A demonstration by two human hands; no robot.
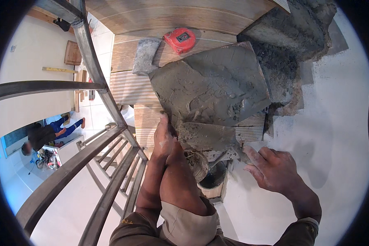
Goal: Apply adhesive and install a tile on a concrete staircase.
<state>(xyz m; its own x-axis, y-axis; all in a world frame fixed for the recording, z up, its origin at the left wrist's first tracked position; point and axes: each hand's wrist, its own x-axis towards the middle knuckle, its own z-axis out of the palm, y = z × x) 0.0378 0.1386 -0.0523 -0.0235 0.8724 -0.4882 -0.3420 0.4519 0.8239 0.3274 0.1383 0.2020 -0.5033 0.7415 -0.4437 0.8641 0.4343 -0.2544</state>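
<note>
A tile (217, 84) lies tilted in front of me, its upper face spread with wet grey mortar. My left hand (164, 137) grips its near-left corner, with some fingers hidden by the edge. My right hand (272, 167) is closed round the handle of a trowel (209, 136). The trowel's mortar-smeared blade lies flat along the tile's near edge. Below the blade, partly covered by it, stand a mortar-caked container (197, 164) and a dark bucket (214, 176).
A red tape measure (182, 40) and a grey block (146, 56) rest on the wood-look stair tread beyond the tile. Rough mortar (281, 67) covers the step's right end beside a white wall. Metal railing (88, 86) runs along the left; far below, a person (49, 131) sits.
</note>
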